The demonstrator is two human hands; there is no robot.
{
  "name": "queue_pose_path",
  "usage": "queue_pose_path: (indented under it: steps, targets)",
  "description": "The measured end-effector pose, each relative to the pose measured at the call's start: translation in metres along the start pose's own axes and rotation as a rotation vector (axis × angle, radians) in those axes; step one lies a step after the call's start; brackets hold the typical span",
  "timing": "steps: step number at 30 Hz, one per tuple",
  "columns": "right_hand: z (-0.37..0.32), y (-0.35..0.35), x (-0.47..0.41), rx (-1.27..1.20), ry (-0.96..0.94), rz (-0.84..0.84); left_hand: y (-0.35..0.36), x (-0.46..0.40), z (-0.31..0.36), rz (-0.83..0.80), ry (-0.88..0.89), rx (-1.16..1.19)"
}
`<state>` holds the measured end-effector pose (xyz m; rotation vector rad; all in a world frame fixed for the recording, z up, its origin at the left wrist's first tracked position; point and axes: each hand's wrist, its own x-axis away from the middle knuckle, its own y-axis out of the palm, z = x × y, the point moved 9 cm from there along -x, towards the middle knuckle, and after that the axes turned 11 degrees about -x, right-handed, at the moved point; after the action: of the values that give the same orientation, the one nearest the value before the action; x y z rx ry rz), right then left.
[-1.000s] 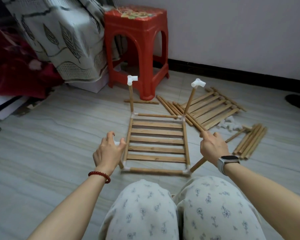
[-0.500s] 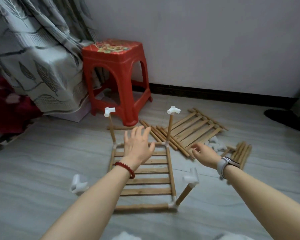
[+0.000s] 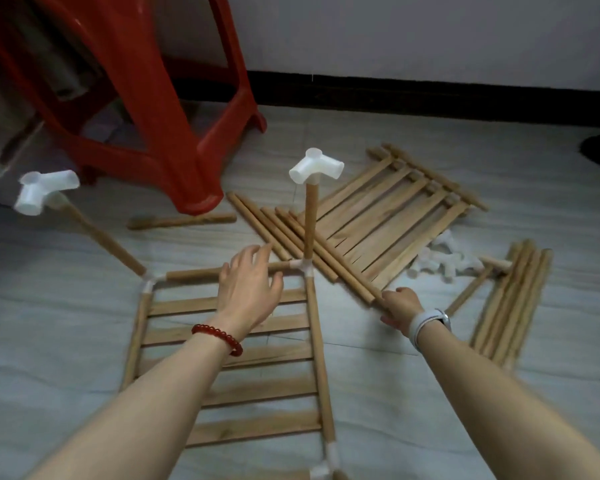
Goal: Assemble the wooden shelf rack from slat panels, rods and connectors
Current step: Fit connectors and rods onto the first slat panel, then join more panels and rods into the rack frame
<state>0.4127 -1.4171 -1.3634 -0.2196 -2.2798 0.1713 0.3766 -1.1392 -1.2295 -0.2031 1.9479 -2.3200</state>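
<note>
A framed slat panel (image 3: 274, 388) lies flat on the floor in front of me. Rods topped with white connectors stand at its far corners, one on the right (image 3: 316, 166) and one on the left (image 3: 45, 192). My left hand (image 3: 248, 285) hovers over the frame's far rod with fingers spread, holding nothing. My right hand (image 3: 400, 308) curls its fingers round the near end of a loose rod (image 3: 343, 271) from the bunch lying right of the frame. A second slat panel (image 3: 395, 216) lies behind those rods.
A red plastic stool (image 3: 153, 116) stands at the back left, close to the left upright. White connectors (image 3: 440, 261) lie piled at the right, beside a bundle of rods (image 3: 513, 299). One rod (image 3: 181, 221) lies by the stool's foot. A wall with a dark skirting closes the back.
I have leaned forward, so everything looks closer. My left hand moved up over the frame's far rod. My right hand reached right to the loose rods and took hold of one's end.
</note>
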Motion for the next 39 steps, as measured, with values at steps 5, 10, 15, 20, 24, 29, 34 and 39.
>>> queue_pose_path:
  steps: [5, 10, 15, 20, 24, 29, 34, 39]
  targets:
    - [0.019, -0.002, -0.027, -0.235, 0.095, 0.080, 0.032, -0.009, -0.005, -0.044, -0.010, 0.041]
    - [-0.010, -0.015, -0.015, -0.861, 0.010, 0.054, 0.019, -0.008, 0.011, -0.045, 0.068, 0.044]
    - [-0.095, -0.062, 0.028, -0.459, -0.294, 0.216, -0.032, -0.001, 0.037, -0.027, 0.119, 0.093]
    - [-0.209, -0.081, 0.113, 0.221, -0.562, 0.298, -0.111, 0.015, 0.064, 0.062, 0.203, 0.176]
    - [-0.257, -0.098, 0.192, 0.466, -0.635, 0.422, -0.179, 0.029, 0.079, 0.150, 0.257, 0.198]
    - [-0.284, -0.113, 0.315, 0.615, -0.801, 0.430, -0.236, 0.064, 0.108, 0.155, 0.317, 0.323]
    - [-0.280, -0.118, 0.431, 0.472, -1.023, 0.262, -0.237, 0.126, 0.158, -0.023, 0.435, 0.435]
    - [-0.265, -0.107, 0.514, 0.111, -1.197, -0.026, -0.274, 0.181, 0.146, 0.198, 0.488, 0.547]
